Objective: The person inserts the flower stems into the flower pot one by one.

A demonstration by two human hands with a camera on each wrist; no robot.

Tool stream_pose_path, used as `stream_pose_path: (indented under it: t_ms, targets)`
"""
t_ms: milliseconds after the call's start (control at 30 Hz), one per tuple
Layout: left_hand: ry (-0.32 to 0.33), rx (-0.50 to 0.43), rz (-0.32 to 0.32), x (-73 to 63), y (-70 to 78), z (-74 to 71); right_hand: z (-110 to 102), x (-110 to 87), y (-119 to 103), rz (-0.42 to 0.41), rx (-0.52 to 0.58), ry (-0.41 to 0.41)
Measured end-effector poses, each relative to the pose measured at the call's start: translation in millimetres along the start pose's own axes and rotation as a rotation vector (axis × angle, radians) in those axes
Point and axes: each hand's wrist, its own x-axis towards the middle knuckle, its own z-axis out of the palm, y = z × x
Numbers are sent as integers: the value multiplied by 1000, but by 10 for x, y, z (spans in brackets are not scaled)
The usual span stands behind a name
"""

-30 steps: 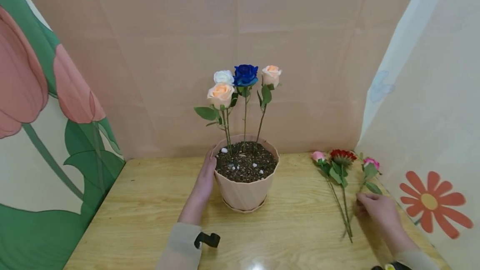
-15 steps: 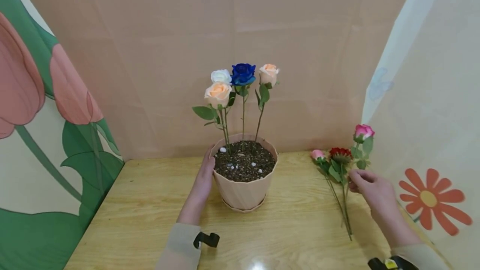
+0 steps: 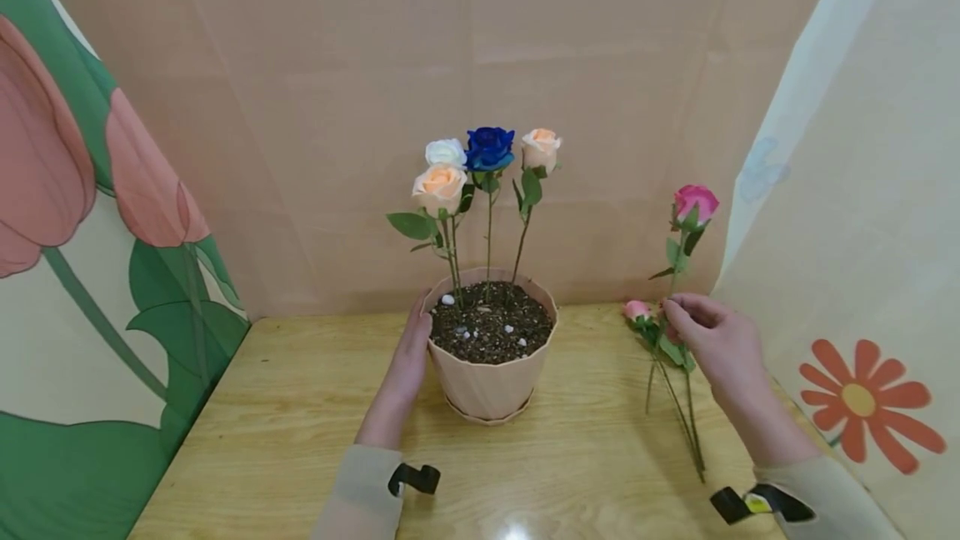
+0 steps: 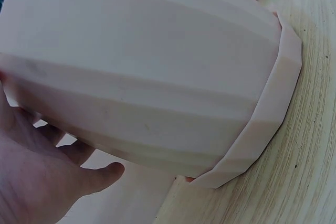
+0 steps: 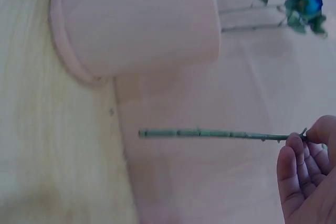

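A pink flowerpot (image 3: 487, 390) filled with dark soil stands on the wooden table. My left hand (image 3: 412, 348) rests against its left side; in the left wrist view the thumb sticks out beside the wall and the other fingers are partly hidden behind it. My right hand (image 3: 716, 344) pinches the green stem (image 5: 220, 134) of a deep pink rose (image 3: 696, 204) between thumb and fingertips. The rose is upright, with the stem's lower end off the table. Below that hand lies a light pink flower (image 3: 637, 310), crossed with another stem whose bloom is hidden.
Rising from the soil are a blue rose (image 3: 490, 149), a white rose (image 3: 446, 152), and two peach roses, one at front left (image 3: 439, 189) and one at right (image 3: 542, 149). A pinkish backdrop (image 3: 600, 107) closes off the rear; printed flower panels flank both sides.
My right hand has lifted the deep pink rose off the table and carried it left and upward, now covering the red flower. The left hand stays on the pot.
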Motion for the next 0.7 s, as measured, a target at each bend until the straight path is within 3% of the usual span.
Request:
stream_pose_path:
  t_ms: [433, 700]
  targets:
    - [0, -8, -9, 10, 7, -1, 326, 27, -852, -232, 133, 4]
    - [11, -13, -2, 30, -18, 8, 598, 50, -1168, -401, 144, 38]
